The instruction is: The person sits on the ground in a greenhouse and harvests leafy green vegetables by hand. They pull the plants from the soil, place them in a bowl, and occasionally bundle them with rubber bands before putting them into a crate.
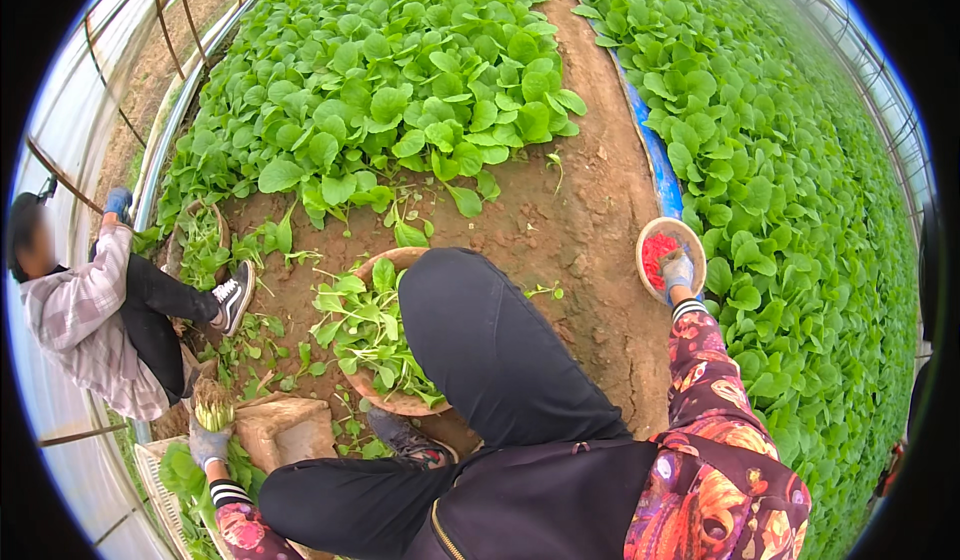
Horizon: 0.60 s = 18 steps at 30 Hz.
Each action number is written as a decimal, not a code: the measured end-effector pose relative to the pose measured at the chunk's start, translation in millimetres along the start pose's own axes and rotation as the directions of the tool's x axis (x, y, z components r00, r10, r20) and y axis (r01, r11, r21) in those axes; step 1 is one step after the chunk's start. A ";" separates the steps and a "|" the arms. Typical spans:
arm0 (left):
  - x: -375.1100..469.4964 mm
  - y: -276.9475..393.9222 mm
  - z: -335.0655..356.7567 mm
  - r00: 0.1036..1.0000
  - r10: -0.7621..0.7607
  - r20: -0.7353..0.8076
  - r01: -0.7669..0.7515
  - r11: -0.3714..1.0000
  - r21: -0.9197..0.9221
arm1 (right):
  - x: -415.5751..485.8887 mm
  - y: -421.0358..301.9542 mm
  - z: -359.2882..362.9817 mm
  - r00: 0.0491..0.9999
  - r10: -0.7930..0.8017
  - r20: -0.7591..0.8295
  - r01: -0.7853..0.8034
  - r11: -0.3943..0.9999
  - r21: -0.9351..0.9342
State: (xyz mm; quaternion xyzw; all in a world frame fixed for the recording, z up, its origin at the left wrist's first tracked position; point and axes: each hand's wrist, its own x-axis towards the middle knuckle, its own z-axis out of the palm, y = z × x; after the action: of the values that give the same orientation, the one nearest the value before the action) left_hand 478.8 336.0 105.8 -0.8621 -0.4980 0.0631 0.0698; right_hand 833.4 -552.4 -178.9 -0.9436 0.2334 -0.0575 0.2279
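At the lower left, my gloved left hand grips a bunch of leafy greens, roots up and leaves hanging below. The bunch is over a white plastic crate that has more greens inside. Off to the right, my gloved right hand reaches into a round pale bowl of small red strips, perhaps ties. Its fingertips are among the strips, and whether they pinch any is hidden. By my knee, a round basin holds loose pulled greens.
Dense beds of leafy greens grow ahead and to the right, parted by a soil path with blue plastic sheeting. A co-worker sits at left near another basket of greens. A worn box-like block stands beside my left hand.
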 end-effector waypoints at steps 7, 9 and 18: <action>-4.4 -28.3 -4.8 0.997 0.015 -0.075 -0.012 0.999 0.045 | 18.7 -8.6 17.8 0.998 0.058 -0.036 -0.045 0.959 0.278; -2.3 -5.9 16.9 0.999 -0.020 0.033 0.021 1.000 -0.024 | 56.9 2.5 -30.1 0.995 0.092 -0.043 -0.059 0.869 0.491; -17.4 27.1 -35.3 0.999 -0.001 0.053 0.001 1.000 0.006 | 18.0 -313.8 -111.6 0.743 -0.669 0.005 0.422 0.475 0.772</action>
State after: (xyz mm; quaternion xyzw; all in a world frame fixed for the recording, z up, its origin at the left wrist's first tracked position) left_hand 499.5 305.4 136.1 -0.8596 -0.4999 0.0873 0.0594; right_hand 955.3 -358.9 63.8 -0.7906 -0.1660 -0.0686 0.5854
